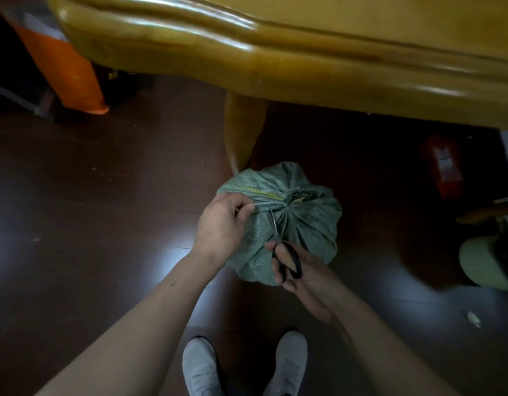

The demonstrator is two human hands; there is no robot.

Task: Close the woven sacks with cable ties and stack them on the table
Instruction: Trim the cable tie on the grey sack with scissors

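A green woven sack stands on the dark floor below the table's edge, its mouth gathered into a tight bunch at the top centre. My left hand pinches the thin pale tail of the cable tie and holds it out leftward from the bunch. My right hand grips black-handled scissors, whose blades point up toward the tie tail near the bunch. The tie's loop itself is hidden in the folds.
The yellow wooden table overhangs the top of the view, with one leg just behind the sack. An orange object stands far left, a red box far right, a pale green item at the right edge. My shoes are below.
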